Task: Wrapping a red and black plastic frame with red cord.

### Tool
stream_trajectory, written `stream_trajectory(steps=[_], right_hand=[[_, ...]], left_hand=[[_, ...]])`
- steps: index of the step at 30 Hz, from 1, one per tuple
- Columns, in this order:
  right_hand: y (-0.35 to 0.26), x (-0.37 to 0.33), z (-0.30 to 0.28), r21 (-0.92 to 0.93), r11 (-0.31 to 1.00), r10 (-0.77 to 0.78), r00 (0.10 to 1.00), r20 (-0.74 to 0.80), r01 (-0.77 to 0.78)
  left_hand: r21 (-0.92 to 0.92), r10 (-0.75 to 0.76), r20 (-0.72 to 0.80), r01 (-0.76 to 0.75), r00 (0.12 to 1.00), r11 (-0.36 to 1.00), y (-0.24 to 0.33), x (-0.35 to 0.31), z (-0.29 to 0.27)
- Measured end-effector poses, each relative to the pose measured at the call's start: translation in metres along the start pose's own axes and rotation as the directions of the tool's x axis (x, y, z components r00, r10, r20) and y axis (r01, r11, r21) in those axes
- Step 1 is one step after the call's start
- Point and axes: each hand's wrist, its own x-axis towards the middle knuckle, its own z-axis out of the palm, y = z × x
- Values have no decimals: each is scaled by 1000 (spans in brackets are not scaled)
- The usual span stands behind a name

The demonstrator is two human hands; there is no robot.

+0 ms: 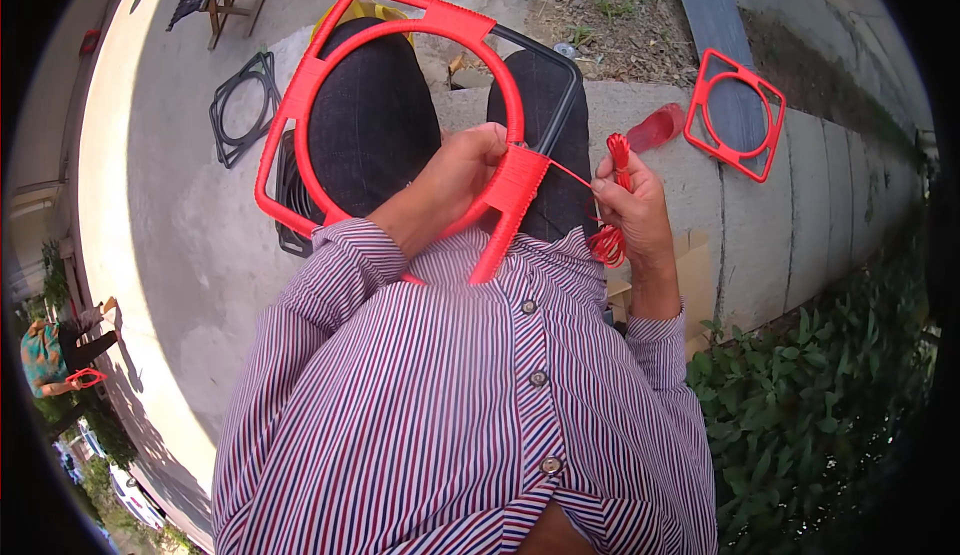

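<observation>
- Striped shirt [430,405] nearest, at 6 o'clock from view centre.
- Left hand [465,165], 12 o'clock: fingers curled closed around the ring of a red-and-black frame, beside a wrapped band.
- Right hand [635,200], 2 o'clock: thumb and fingers pinched closed on a bundle of red cord [620,155]; loops hang below the palm. One strand runs straight from this hand to the band.
- Frame [517,180] in work: rests across the lap, spanning 10 to 12 o'clock, round ring inside an angular outline. Red covers most of what shows; outer bar at its upper right is bare and dark.
- Dark-trousered knees [370,125] beneath the frame.
- Dark stacked item [290,195], 10 o'clock, beside the left knee, partly hidden; kind unclear.
- Cardboard box [690,270], 3 o'clock, partly behind the right forearm.
- Red translucent object [660,127], 2 o'clock; just beyond it, an all-red frame [742,158].
- Bare dark frame [265,65] on the ground, 10 o'clock.
- Leafy plants [800,395], 4 o'clock.
- Stool [225,0], between 10 and 11 o'clock.
- Another person [45,355], between 8 and 9 o'clock, far off, with a red object [87,377] at hand.
</observation>
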Motion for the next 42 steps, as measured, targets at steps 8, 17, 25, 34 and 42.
stream_trajectory(steps=[8,17,25,34,42], right_hand=[[6,-7,8,19,999,33,999,12,-33],[14,-28,-144,368,895,-84,906,-416,252],[4,-67,-161,354,784,-226,766,-602,509],[17,30,37,-771,581,-228,962,152,260],[16,47,15,-324,920,-243,969,-33,220]], left_hand=[[119,-15,-58,22,998,993,3,9,4],[17,-40,-7,40,999,999,12,0,0],[81,-44,-56,48,997,996,16,-3,3],[-25,20,-63,-22,998,999,12,-20,30],[60,128,-174,-119,976,991,4,-12,3]])
